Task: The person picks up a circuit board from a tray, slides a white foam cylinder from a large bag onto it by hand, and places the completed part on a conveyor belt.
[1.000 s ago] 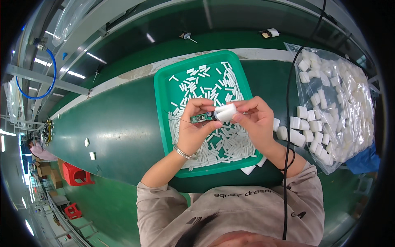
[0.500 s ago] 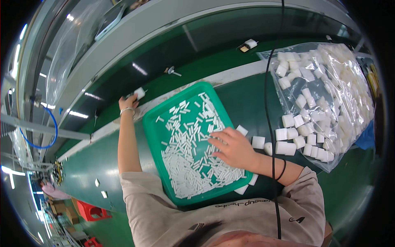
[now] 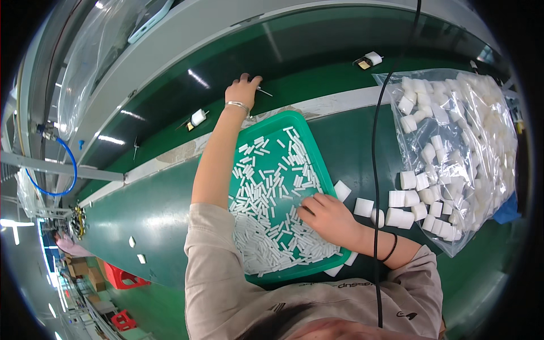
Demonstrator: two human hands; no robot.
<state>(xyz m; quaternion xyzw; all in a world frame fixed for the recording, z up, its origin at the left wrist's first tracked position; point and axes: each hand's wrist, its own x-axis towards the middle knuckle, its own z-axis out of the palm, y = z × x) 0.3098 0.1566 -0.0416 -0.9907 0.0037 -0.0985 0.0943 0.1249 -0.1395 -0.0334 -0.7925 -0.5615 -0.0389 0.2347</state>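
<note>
My left hand (image 3: 243, 92) reaches over the far green strip, fingers bent down around a small part with a thin white stem (image 3: 264, 92); the stem sticks out beside the fingertips. My right hand (image 3: 328, 218) is over the right side of a green tray (image 3: 315, 148), its fingers curled together; whatever is in them is hidden. Many short white sticks (image 3: 252, 241) lie loose in the tray, heaped thickest at the near end. Left of my left wrist, a white cylinder with a thin pin (image 3: 198, 117) rests on the strip by a small yellowish piece.
At right lies a clear plastic bag (image 3: 453, 158) of white foam-like cylinders, several spilling onto the table (image 3: 153, 215). Another white cylinder part (image 3: 373, 58) sits at the far right of the strip. A black cable (image 3: 376, 170) hangs across the view. Red stools (image 3: 122, 276) stand at left.
My left hand has left the white cylinder part on the strip and moved right to the stemmed part. My right hand's fingers have curled in from a looser spread. The view has shifted slightly.
</note>
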